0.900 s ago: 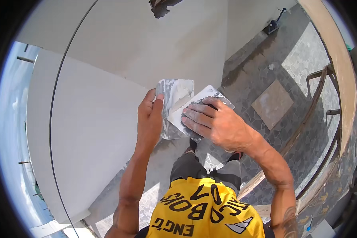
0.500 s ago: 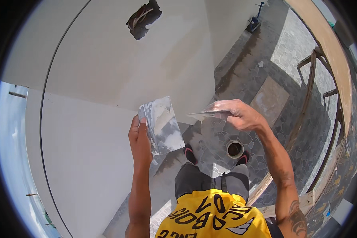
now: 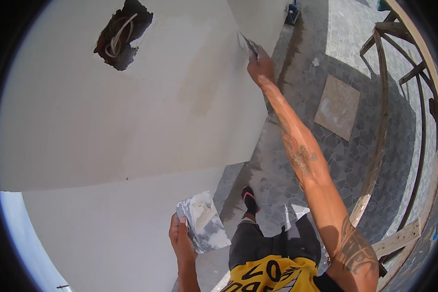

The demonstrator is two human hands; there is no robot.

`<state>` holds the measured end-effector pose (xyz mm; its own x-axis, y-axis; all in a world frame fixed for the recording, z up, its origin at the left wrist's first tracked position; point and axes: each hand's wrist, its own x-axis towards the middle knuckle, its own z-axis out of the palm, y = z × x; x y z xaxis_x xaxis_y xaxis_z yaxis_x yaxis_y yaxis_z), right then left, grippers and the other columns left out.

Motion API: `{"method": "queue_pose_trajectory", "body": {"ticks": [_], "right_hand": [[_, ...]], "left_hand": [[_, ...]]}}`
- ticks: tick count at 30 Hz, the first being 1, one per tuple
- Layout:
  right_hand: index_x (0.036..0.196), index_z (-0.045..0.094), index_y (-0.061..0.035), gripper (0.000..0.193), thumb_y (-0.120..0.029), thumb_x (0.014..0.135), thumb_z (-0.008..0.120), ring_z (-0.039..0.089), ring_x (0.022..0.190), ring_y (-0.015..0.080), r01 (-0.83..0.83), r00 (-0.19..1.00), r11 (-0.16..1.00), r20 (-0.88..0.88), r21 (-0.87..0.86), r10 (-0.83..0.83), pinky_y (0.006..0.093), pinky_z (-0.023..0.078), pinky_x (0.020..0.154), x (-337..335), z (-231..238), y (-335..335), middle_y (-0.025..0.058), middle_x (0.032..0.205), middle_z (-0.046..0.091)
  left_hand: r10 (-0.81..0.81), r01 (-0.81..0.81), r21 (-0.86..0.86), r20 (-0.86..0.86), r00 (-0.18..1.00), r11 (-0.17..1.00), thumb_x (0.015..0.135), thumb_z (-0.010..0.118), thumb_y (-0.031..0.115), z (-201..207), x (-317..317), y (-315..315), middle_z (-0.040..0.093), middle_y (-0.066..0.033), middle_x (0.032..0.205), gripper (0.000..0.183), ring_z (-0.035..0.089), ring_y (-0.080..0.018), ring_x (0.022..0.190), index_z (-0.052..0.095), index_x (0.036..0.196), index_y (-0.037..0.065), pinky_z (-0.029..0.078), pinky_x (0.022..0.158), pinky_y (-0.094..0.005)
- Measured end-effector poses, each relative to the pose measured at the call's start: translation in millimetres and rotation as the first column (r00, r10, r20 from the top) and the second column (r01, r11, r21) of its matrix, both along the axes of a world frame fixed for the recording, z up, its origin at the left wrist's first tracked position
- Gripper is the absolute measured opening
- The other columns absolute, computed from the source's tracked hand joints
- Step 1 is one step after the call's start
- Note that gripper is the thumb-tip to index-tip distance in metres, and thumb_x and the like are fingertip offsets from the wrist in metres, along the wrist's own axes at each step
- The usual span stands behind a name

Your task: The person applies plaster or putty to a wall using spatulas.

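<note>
My left hand (image 3: 182,241) is closed on the edge of a flat rectangular plastering trowel (image 3: 214,233). White filler (image 3: 201,213) lies smeared over its grey face, and the handle is hidden. On the far side, my outstretched right hand (image 3: 261,66) grips a putty knife (image 3: 248,44). Its thin blade is at the pale wall (image 3: 146,117), close to the wall's right edge; whether it touches cannot be made out for certain. A damp-looking beige patch (image 3: 199,90) shows on the wall below that blade.
A ragged hole (image 3: 123,35) with loose wires opens in the wall at upper left. On the stone-patterned floor (image 3: 297,194) lies a beige board (image 3: 337,107). Wooden framing (image 3: 382,97) stands along the right. A blue object (image 3: 292,12) sits by the wall's far end.
My right hand has swung forward and up to the wall with the putty knife. My left hand and trowel sit lower in view. The bucket at my feet is out of sight.
</note>
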<state>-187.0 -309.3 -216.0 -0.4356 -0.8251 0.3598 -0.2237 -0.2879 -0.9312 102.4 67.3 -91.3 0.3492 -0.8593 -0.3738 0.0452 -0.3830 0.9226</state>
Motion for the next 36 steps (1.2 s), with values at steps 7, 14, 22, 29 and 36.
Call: {"method": "queue_pose_trajectory", "body": {"ticks": [7, 14, 22, 29, 36], "right_hand": [[0.141, 0.056, 0.0004, 0.055, 0.007, 0.088, 0.044, 0.059, 0.128, 0.0385, -0.012, 0.992, 0.998, -0.124, -0.067, 0.003, 0.0402, 0.048, 0.111, 18, -7, 4, 0.0214, 0.141, 0.058], [0.149, 0.047, -0.0003, 0.074, 0.016, 0.077, 0.049, 0.05, 0.137, 0.0385, -0.102, 0.992, 0.992, -0.078, -0.08, 0.095, 0.0432, 0.045, 0.113, 110, -33, 113, 0.0195, 0.148, 0.05], [0.148, 0.05, -0.0021, 0.08, 0.017, 0.07, 0.054, 0.049, 0.138, 0.039, -0.27, 0.958, 0.958, -0.131, -0.1, 0.256, 0.0492, 0.041, 0.116, 164, -34, 231, 0.0216, 0.147, 0.051], [0.134, 0.06, 0.0014, 0.044, 0.006, 0.092, 0.051, 0.064, 0.121, 0.0373, 0.079, 0.996, 0.987, -0.024, -0.138, -0.083, 0.0387, 0.052, 0.099, 34, 3, 63, 0.0216, 0.129, 0.066], [0.141, 0.055, -0.0003, 0.052, 0.005, 0.09, 0.05, 0.058, 0.128, 0.037, -0.058, 0.997, 0.998, -0.05, -0.032, 0.057, 0.0414, 0.048, 0.111, 15, 15, -6, 0.019, 0.136, 0.062]], "left_hand": [[0.026, -0.025, 0.013, -0.042, 0.999, 1.0, 0.106, 0.047, 0.01, -17, 15, 5, 0.068, -0.0083, 0.116, 0.029, 0.064, -0.0129, 0.103, 0.058, 0.129, -0.003, 0.049, 0.094, -0.0263], [0.021, -0.021, -0.011, -0.033, 0.999, 1.0, 0.105, 0.047, 0.009, -20, 19, 5, 0.068, -0.0089, 0.115, 0.028, 0.064, -0.014, 0.103, 0.057, 0.128, -0.003, 0.05, 0.093, -0.0271], [0.068, -0.068, -0.043, -0.009, 0.998, 0.997, 0.106, 0.047, 0.011, 3, 9, 6, 0.068, -0.01, 0.115, 0.026, 0.066, -0.0151, 0.101, 0.057, 0.125, -0.004, 0.052, 0.091, -0.0279], [0.108, -0.107, -0.067, 0.006, 0.994, 0.992, 0.106, 0.046, 0.011, 17, -5, 8, 0.068, -0.0114, 0.115, 0.027, 0.066, -0.0153, 0.1, 0.056, 0.125, -0.004, 0.053, 0.09, -0.0281], [0.108, -0.108, -0.058, 0.004, 0.994, 0.992, 0.106, 0.045, 0.011, 23, -1, 8, 0.068, -0.0115, 0.116, 0.029, 0.066, -0.0149, 0.102, 0.056, 0.128, -0.004, 0.052, 0.092, -0.0283]]}}
